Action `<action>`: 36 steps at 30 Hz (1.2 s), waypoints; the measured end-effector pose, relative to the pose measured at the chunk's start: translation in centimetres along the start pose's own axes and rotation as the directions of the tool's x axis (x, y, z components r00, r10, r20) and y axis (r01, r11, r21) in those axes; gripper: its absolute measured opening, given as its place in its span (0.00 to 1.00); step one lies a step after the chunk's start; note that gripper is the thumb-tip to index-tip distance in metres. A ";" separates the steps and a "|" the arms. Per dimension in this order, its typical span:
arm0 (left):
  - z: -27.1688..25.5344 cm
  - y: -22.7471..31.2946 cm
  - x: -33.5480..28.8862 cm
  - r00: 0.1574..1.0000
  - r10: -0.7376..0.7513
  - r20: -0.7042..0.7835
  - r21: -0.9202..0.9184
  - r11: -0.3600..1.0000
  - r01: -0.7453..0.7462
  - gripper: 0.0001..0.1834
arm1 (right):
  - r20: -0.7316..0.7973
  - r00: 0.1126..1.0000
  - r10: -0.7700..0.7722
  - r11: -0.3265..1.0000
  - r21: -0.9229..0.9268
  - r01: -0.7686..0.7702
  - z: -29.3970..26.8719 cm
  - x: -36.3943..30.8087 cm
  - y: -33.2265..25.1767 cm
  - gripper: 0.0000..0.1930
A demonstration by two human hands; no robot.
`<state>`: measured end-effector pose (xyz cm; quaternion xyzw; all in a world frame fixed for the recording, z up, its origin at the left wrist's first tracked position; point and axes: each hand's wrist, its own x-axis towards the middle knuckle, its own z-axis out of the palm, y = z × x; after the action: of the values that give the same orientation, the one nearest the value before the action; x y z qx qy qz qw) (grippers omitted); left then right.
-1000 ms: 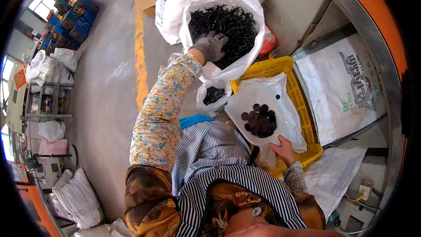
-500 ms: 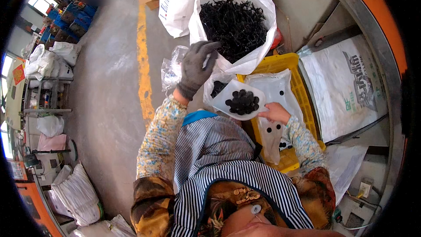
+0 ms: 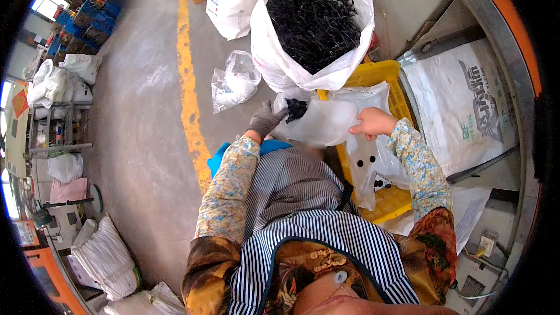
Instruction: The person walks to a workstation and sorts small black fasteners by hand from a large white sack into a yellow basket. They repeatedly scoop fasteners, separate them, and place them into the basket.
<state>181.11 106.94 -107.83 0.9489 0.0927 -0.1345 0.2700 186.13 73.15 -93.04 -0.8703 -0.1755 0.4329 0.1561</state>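
Observation:
My bare right hand (image 3: 374, 123) pinches the right edge of a translucent white plastic scoop (image 3: 329, 122), whose visible surface bears no discs. The scoop slants left over a small clear plastic bag (image 3: 281, 104) with black pieces (image 3: 296, 109) at its mouth. On the bag's left side, my gray-gloved left hand (image 3: 267, 121) is closed on its edge; the fingertips are partly hidden. Below the scoop, a few black discs (image 3: 366, 161) lie on clear plastic in a yellow crate (image 3: 382, 71).
A large white sack (image 3: 274, 61) full of black stringy scraps (image 3: 312, 26) stands ahead. Left of it are another white sack (image 3: 233, 0) and a crumpled clear bag (image 3: 236, 84). A flattened white woven sack (image 3: 449, 111) lies right of the crate. A yellow line (image 3: 185, 81) marks the floor.
My left hand has come down from the large sack to the small bag. The scoop has tipped left, and the black discs that were on it are out of sight.

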 end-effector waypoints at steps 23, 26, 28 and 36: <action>-0.1 -0.8 0.2 0.991 0.010 0.130 0.158 0.987 -0.031 0.19 | -0.344 0.882 0.322 0.947 0.118 -0.300 31.2 13.0 23.0 0.24; 0.1 -0.6 0.6 0.988 0.034 0.152 0.132 0.990 -0.054 0.17 | -0.721 0.677 0.146 0.987 0.151 -0.052 18.9 10.1 11.2 0.13; -0.5 0.6 0.4 0.991 0.005 0.134 0.152 0.988 -0.025 0.18 | -0.846 0.517 -0.128 0.949 0.047 0.311 14.3 11.2 3.9 0.10; -0.8 -0.1 1.4 0.989 0.085 0.121 0.154 0.983 -0.103 0.23 | -0.335 0.903 -0.270 0.963 -0.102 0.250 19.1 30.3 -0.7 0.14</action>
<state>182.55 107.59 -107.59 0.9616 0.0211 -0.1825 0.2041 187.65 89.40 -124.96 -0.9056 -0.2721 0.2434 0.2161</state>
